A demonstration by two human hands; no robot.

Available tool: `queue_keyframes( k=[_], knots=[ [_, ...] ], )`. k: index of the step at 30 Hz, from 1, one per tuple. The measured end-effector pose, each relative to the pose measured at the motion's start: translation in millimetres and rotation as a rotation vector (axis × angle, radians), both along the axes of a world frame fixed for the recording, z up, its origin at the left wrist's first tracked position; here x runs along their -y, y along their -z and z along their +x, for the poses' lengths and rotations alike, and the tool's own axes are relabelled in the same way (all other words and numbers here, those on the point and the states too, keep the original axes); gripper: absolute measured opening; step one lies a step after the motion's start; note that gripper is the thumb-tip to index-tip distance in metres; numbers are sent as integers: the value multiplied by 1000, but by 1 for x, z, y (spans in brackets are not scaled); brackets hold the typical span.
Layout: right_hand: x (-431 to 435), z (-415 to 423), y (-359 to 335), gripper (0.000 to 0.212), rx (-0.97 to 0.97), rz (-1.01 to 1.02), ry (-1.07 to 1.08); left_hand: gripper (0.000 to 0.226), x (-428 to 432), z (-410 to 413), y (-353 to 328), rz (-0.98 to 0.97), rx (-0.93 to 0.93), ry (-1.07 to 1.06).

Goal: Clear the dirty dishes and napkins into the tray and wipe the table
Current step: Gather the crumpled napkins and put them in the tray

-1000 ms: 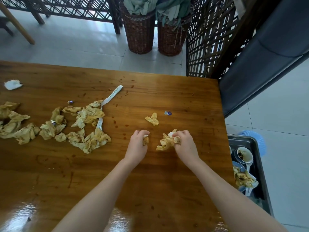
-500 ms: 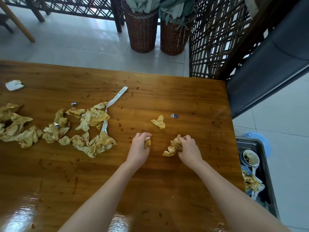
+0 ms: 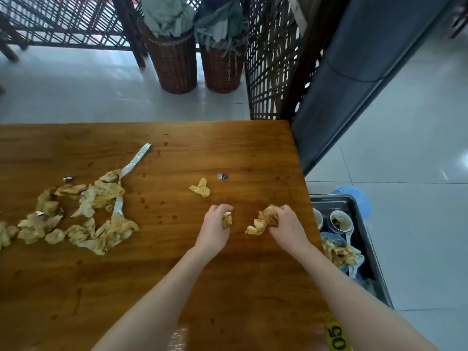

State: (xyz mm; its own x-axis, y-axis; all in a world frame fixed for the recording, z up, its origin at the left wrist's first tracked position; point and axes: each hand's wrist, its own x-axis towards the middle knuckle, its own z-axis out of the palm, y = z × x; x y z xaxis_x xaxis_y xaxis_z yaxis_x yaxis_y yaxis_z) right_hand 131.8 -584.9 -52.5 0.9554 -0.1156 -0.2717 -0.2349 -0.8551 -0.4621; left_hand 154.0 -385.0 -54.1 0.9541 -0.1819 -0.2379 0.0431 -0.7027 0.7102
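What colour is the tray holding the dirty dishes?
Dark grey to black. The tray shows best at the right edge of the head view.

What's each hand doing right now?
Left hand: closed round a small napkin scrap.
Right hand: gripping a crumpled napkin on the table.

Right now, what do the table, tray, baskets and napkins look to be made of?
Table: wood, glossy varnish; grain and glare show.
Tray: dark plastic or metal, cannot tell; smooth grey rim.
Baskets: brown wicker; weave visible.
Napkins: thin paper, stained yellow-brown; crumpled.
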Motion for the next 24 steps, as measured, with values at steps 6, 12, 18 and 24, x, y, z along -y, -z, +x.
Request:
queue_keyframes(
  k=[6,12,18,24],
  knots=[
    [72,-26,-2,37,-37,62,87,51,79,-17,-1,4,-24,76],
    [148,-53,3,24,-61,90,189,49,162,-33,3,-41,-50,171],
    [216,-74,15,31,-126,102,290,47,234,-35,14,-76,-57,265],
    [261,-91,32,34,-218,98,363,45,291,-36,36,-53,-150,338]
  ],
)
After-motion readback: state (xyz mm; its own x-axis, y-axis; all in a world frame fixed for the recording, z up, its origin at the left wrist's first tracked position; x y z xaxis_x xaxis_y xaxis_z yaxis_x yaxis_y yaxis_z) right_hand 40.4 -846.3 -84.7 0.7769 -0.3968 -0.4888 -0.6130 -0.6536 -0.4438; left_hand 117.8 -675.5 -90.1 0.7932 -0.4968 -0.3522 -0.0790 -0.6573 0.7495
